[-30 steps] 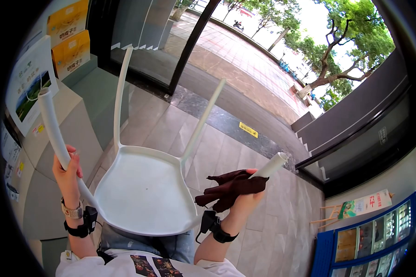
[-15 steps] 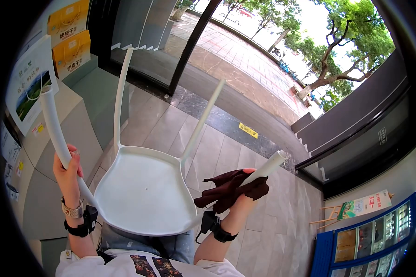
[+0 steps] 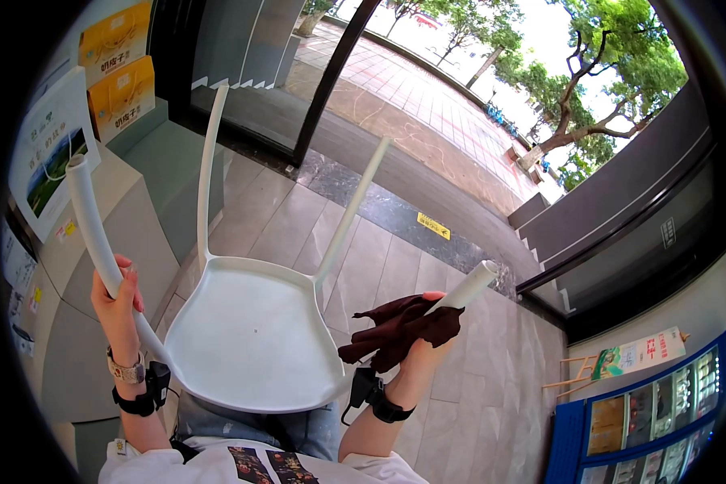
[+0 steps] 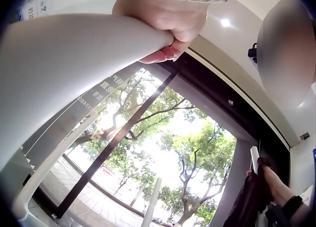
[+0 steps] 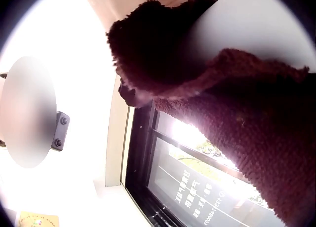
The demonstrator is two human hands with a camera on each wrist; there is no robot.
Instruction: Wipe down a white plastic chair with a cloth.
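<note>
A white plastic chair is turned over in front of me, its flat panel low and its legs sticking up. My left hand grips the near left leg partway along. Around the near right leg, my right hand holds a dark brown cloth. The right wrist view shows the fuzzy cloth wrapped over the white leg, hiding most of that hand's fingers. In the left wrist view, the left hand's fingers curl round the leg.
Yellow boxes and a white paper bag stand on the stepped counter at left. Ahead is a glass door onto a paved street. A blue display cabinet and an easel sign are at right.
The brown cloth has shifted and refolded round the near right leg as my right hand moved slightly. That leg's tip sits a little higher in view. The left hand keeps its grip.
</note>
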